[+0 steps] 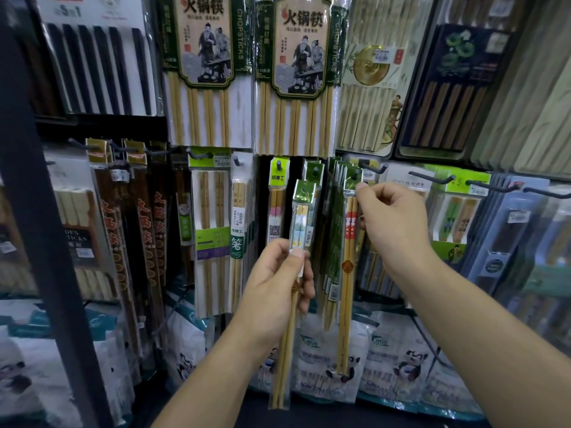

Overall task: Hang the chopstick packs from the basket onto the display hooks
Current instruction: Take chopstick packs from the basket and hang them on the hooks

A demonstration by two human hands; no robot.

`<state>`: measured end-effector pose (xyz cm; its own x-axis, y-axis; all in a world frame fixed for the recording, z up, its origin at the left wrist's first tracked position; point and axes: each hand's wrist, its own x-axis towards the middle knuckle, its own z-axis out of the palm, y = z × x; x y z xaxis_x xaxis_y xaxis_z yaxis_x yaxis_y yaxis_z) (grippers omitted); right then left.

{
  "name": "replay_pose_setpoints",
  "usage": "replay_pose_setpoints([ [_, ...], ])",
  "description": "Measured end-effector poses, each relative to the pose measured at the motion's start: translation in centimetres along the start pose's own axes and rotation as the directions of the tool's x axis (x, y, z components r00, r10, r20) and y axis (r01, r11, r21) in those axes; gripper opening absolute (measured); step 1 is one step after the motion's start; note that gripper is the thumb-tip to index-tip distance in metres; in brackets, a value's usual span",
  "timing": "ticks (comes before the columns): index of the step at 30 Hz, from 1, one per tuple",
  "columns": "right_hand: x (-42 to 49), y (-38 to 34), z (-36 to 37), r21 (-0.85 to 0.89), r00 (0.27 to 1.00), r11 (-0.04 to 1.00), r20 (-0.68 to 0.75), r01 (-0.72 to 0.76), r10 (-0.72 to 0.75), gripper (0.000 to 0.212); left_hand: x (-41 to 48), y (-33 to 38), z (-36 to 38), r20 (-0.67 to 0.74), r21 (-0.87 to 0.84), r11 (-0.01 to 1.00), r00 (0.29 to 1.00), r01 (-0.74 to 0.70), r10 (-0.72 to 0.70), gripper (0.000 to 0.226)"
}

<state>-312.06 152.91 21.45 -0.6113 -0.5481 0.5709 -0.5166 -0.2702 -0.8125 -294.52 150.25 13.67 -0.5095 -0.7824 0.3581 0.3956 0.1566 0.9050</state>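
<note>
Two chopstick packs in hand at the display hooks (429, 179).
The left hand (278, 282) grips one pack (304, 208) upright around its middle, thumb across the front, with its green header raised just beside a lime-topped pack (278, 193). The right hand (392, 223) pinches, between thumb and forefinger, the green header of a red-labelled pack (350, 242), which hangs at the front of a row of green-topped packs.
</note>
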Motion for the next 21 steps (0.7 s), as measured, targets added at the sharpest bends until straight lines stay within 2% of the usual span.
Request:
replay_pose_setpoints([
  [2, -0.5, 0.2, -0.3, -0.029, 1.0, 1.0, -0.002, 0.003, -0.003, 0.037, 0.0, 0.1, 0.1, 0.003, 0.023, 1.0, 1.0, -0.02, 0.02, 0.031],
  [6, -1.9, 0.3, -1.5, -0.016, 1.0, 1.0, 0.022, 0.001, 0.0, 0.031, 0.2, 0.0, 0.5, -0.013, 0.045, 0.998, 0.999, -0.038, 0.038, 0.015],
  [10, -3.6, -0.1, -2.4, 0.092, 0.973, 0.995, 0.224, 0.033, -0.053, 0.025, 0.3, 0.0, 1.8, -0.006, 0.069, 0.996, 0.998, -0.054, 0.055, 0.013],
  [12, -3.7, -0.4, -2.4, 0.131, 0.96, 0.99, 0.269, 0.05, -0.084, 0.025, 0.5, -0.2, 2.5, -0.008, 0.127, 0.989, 0.997, -0.075, 0.077, 0.016],
  [15, -3.0, -1.0, -2.1, 0.159, 0.961, 0.985, 0.254, 0.071, -0.11, 0.025, 1.1, 0.0, 3.4, -0.002, 0.197, 0.975, 0.994, -0.106, 0.109, 0.02],
  [21, -0.5, -1.6, -1.2, 0.121, 0.988, 0.993, 0.156, 0.003, -0.022, 0.03, 2.6, 1.1, 4.3, -0.007, 0.309, 0.941, 0.989, -0.136, 0.145, 0.026],
])
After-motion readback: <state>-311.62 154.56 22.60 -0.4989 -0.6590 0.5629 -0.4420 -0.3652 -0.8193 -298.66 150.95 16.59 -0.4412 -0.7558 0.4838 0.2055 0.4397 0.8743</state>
